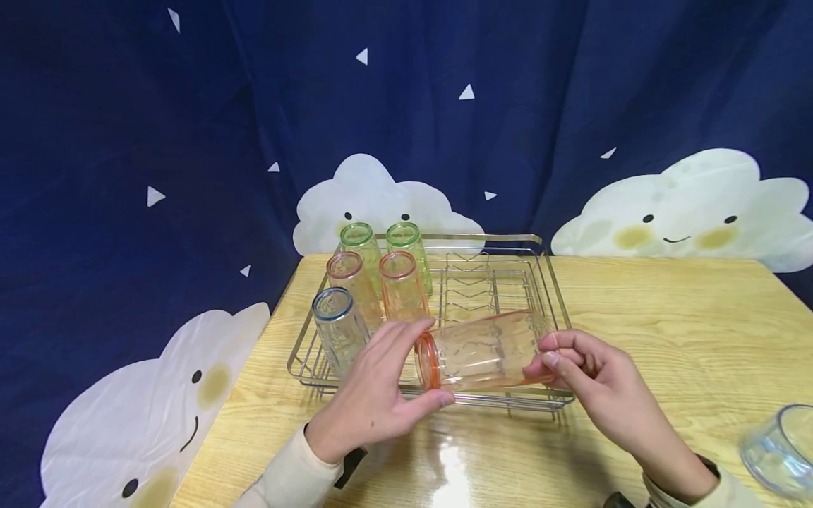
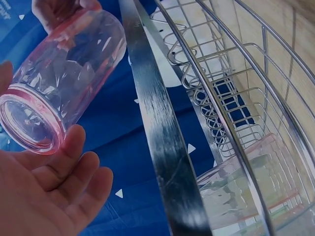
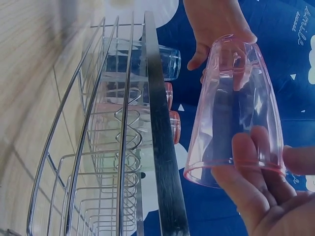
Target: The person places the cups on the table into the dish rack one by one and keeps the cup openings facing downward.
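An orange-tinted drinking glass (image 1: 489, 351) lies sideways in the air over the front of a wire dish rack (image 1: 559, 303), its thick base to the left. My left hand (image 1: 379, 394) holds the base end between thumb and fingers. At the open end, my right hand (image 1: 600, 384) pinches the rim, with some fingertips inside, as the right wrist view shows through the glass (image 3: 236, 118). Upside down in the rack's left part stand a blue glass (image 1: 343, 335), a pinkish glass (image 1: 357, 289), an orange glass (image 1: 404, 288) and two green glasses (image 1: 409, 243).
A bluish glass (image 1: 778, 451) stands on the wooden table (image 1: 686, 339) at the far right. Wire dividers (image 1: 470, 286) run along the rack's middle and right. Behind the table hangs a dark blue curtain (image 1: 413, 127) with cloud prints.
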{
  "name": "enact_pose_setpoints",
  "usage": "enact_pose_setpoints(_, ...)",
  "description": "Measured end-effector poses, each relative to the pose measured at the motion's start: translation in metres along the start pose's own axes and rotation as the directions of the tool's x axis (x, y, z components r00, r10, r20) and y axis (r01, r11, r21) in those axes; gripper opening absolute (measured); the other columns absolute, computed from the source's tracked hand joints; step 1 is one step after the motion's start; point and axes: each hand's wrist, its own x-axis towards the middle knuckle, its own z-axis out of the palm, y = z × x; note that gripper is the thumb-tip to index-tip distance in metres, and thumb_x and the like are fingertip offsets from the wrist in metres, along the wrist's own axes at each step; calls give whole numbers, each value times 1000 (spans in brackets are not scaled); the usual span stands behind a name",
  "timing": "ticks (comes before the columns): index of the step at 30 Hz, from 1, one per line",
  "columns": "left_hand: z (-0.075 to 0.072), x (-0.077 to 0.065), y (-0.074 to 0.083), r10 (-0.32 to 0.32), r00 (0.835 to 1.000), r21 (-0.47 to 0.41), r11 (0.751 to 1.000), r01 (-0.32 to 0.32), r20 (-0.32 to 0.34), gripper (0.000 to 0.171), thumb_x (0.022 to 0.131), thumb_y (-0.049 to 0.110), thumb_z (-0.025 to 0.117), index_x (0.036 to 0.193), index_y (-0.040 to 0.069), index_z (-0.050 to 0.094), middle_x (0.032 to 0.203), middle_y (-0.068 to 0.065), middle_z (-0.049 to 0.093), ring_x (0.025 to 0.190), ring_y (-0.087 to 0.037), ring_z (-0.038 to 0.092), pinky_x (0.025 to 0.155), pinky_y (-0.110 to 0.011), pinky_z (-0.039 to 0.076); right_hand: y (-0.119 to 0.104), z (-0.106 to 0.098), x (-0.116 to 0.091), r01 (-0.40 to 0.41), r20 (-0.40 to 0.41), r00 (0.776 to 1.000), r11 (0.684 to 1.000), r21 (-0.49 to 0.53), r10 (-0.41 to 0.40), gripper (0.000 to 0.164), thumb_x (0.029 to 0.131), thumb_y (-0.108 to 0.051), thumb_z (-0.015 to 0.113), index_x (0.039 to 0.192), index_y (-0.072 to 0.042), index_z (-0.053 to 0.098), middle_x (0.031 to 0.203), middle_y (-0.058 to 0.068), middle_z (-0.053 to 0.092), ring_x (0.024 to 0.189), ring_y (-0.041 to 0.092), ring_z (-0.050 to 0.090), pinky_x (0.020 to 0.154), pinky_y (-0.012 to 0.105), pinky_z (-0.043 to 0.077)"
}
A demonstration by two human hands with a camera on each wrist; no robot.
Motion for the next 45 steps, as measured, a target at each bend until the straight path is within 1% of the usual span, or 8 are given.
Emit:
enact_pose_setpoints(4,1,0,0,-9,1000,-16,1000,9,-25,77,84,53,72,143,10,47,128,-2,65,121,-16,58,101,-36,50,3,1,-1,0,34,999,1000,24,0,16,103,-7,49,109,5,56,90,-4,76,86,10,75,72,28,62)
enact_pose_setpoints(8,0,-1,2,-50,999,-39,998,50,-17,75,84,50,72,142,11,47,131,-2,64,120,-16,58,101,-35,50,5,2,-2,18,59,998,999,44,-20,15,103,-6,47,109,6,54,92,-3,76,88,9,75,74,27,62)
enact_pose_setpoints(20,-3,-2,2,-82,997,-36,996,81,-17,70,81,45,74,139,14,50,132,0,63,120,-15,61,103,-38,51,7,4,-2,37,110,993,992,117,-50,15,102,-2,48,111,9,53,96,-1,75,92,10,73,81,23,60)
enact_pose_setpoints(24,-6,-2,2,-97,995,-37,995,97,-1,68,81,44,74,137,13,52,129,1,64,117,-14,62,97,-36,54,9,3,-4,53,130,990,997,57,-60,18,100,-1,51,116,7,54,99,0,73,93,8,73,79,24,60)
enact_pose_setpoints(27,-11,-1,1,-100,995,-49,994,100,0,64,81,41,74,135,13,52,120,2,64,104,-12,64,86,-31,55,12,1,-6,84,155,985,996,-21,-79,23,99,-1,54,122,2,55,103,1,72,94,6,71,78,23,60)
enact_pose_setpoints(31,-19,-1,-2,-98,995,-59,994,97,-19,61,81,37,75,133,13,52,109,4,63,84,-8,59,70,-22,51,14,0,-10,155,176,975,983,-94,-136,29,97,1,56,126,-4,56,108,4,72,97,4,69,76,22,58)
enact_pose_setpoints(38,-31,-1,-10,-110,990,-55,993,106,-86,66,80,31,77,136,8,51,123,-5,63,87,-9,61,70,-24,54,9,-1,-16,199,149,973,965,-169,-174,29,96,-1,59,122,-14,60,108,2,73,96,3,69,73,21,56)
enact_pose_setpoints(45,-42,-1,-20,-126,974,-39,992,120,-188,65,78,22,78,136,7,52,116,-6,63,85,-11,57,67,-28,53,11,-8,-20,203,117,976,958,-202,-182,31,96,1,58,122,-16,62,109,-10,72,98,2,68,73,20,54)
